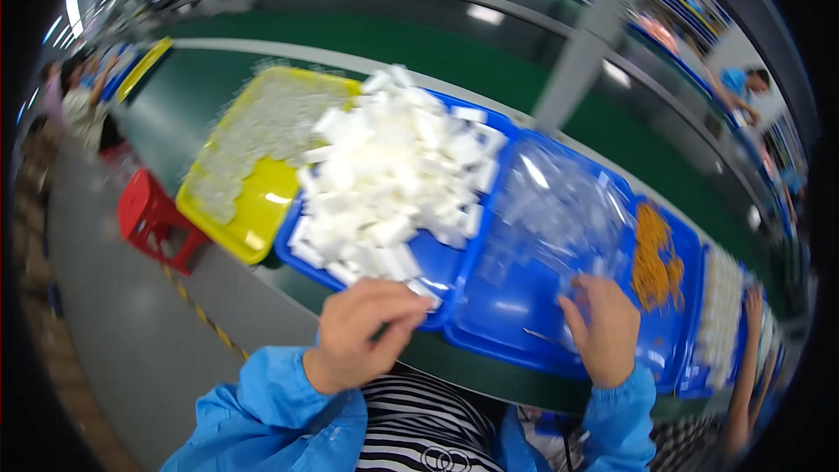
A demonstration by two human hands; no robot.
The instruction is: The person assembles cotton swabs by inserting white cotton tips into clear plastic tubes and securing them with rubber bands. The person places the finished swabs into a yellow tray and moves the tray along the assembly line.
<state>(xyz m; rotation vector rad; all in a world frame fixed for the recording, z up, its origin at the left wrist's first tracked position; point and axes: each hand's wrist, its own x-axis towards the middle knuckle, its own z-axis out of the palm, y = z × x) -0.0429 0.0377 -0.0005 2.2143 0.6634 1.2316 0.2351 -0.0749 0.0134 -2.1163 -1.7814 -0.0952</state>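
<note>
My left hand (363, 332) is closed, thumb and fingers pinched at a small white block (426, 294) over the near edge of a blue tray (437, 262). That tray is heaped with similar white blocks (393, 166), which look like foam. Over the neighbouring blue tray (502, 306) is my right hand (603, 328), its thumb and forefinger apart. Clear plastic pieces (555, 201), perhaps bags, fill the far part of this tray, close to the right fingertips. Motion blurs that hand slightly, and nothing shows plainly between its fingers.
A yellow tray (262, 218) of small clear parts stands left. Further right, a blue tray holds orange rubber bands (655, 262), then another has pale rows (721, 315). Another person's arm (747, 367) reaches in there. A red stool (157, 218) and a grey post (594, 35) stand nearby.
</note>
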